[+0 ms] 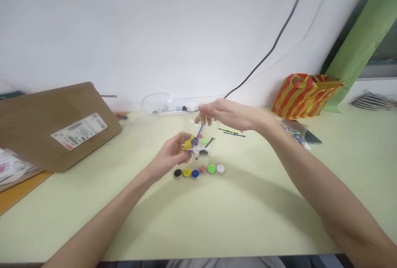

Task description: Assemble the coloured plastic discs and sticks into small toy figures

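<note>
Between my hands is a clear plastic bag (208,140) holding small coloured plastic parts, among them yellow, blue, black, white and green pieces. My left hand (175,150) grips the bag's left side, near the yellow part (187,142). From above, my right hand (211,113) has its fingers closed at the top of the bag, beside a blue stick-like piece (200,130). Just below the bag, a row of small round pieces lies on the table: black (178,173), yellow (187,173), blue (195,173), red (202,170), green (211,169) and white (220,169).
Thin coloured arrow-like sticks (232,132) lie behind my right wrist. A second plastic bag of parts (296,133) is farther right, before a striped red-yellow bag (305,96). A cardboard package (62,123) occupies the left. A power strip (173,111) sits by the wall.
</note>
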A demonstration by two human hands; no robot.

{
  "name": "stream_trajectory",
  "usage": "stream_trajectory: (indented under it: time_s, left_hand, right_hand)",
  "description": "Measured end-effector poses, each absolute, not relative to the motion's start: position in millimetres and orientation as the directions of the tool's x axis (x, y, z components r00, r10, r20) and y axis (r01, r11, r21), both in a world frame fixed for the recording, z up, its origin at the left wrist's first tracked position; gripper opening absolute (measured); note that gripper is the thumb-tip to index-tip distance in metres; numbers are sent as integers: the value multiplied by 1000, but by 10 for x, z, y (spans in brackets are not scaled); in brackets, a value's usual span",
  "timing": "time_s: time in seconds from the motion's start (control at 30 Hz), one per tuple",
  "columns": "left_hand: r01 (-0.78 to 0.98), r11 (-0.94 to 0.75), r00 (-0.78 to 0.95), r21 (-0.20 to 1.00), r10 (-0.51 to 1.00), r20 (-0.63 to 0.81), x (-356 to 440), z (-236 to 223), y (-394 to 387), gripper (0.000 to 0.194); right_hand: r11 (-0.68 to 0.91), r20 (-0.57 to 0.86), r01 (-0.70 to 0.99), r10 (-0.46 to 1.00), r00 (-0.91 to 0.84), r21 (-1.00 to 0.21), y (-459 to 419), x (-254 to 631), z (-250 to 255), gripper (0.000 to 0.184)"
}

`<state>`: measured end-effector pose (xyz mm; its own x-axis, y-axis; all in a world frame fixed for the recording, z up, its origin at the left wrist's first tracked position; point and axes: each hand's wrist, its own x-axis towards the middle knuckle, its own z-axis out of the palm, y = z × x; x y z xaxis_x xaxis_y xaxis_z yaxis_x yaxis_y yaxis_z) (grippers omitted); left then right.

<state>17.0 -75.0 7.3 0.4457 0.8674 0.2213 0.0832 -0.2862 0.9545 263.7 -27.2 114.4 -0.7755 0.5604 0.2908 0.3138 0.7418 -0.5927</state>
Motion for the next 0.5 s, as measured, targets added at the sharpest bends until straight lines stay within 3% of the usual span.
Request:
stream_trajectory:
  time_s: [0.17, 0.3, 0.5]
  left_hand:
    - [106, -267, 430, 958, 881, 198, 152, 46, -732, 26]
    - [104, -279, 413, 955, 885, 213, 142, 20, -720, 26]
    - [122, -350, 442, 929, 857, 265, 126, 53, -742, 41]
  right_hand:
    - [798, 338, 334, 536, -774, -502, -228, 2663, 1158, 30]
    - [795, 370, 340, 554, -746, -503, -233, 2687, 1177, 35]
    - [739, 461, 163, 560, -688, -654, -227, 2654, 1170, 30]
